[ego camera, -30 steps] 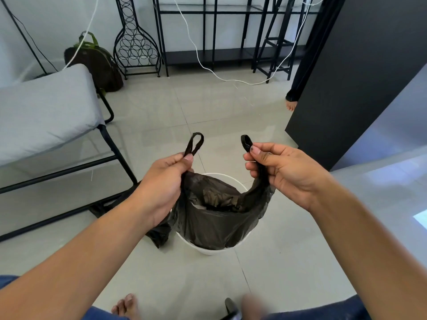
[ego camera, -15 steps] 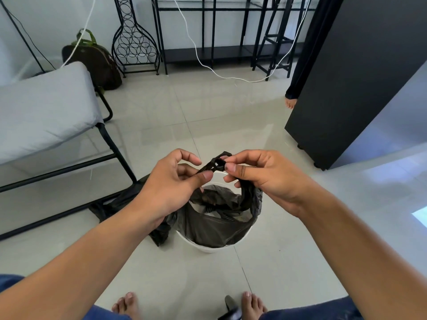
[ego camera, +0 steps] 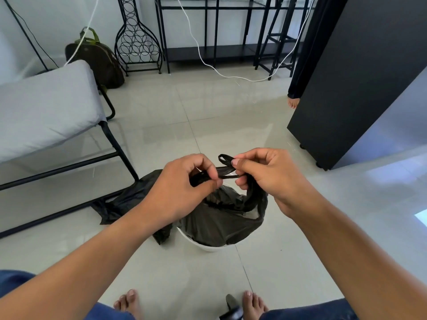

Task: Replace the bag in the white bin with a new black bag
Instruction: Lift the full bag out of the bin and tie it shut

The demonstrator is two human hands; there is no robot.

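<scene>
Both handles of the old bag (ego camera: 221, 222) pinched and crossed above the white bin (ego camera: 203, 245) — likely for knotting before lifting out. Left hand (ego camera: 182, 188) and right hand (ego camera: 265, 179) closed on them. Spare black bag (ego camera: 124, 199) on floor, left — within reach.

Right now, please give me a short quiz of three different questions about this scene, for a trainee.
1. True or false: the thin black plastic bag sits inside the round white plastic bin.
2. What do the left hand and right hand grip? A) the bag's black handles B) the bin's rim
3. Fill in: a second, crumpled black bag lies on the tiled ____.

Key: 1 true; 2 A; 3 floor.
</scene>
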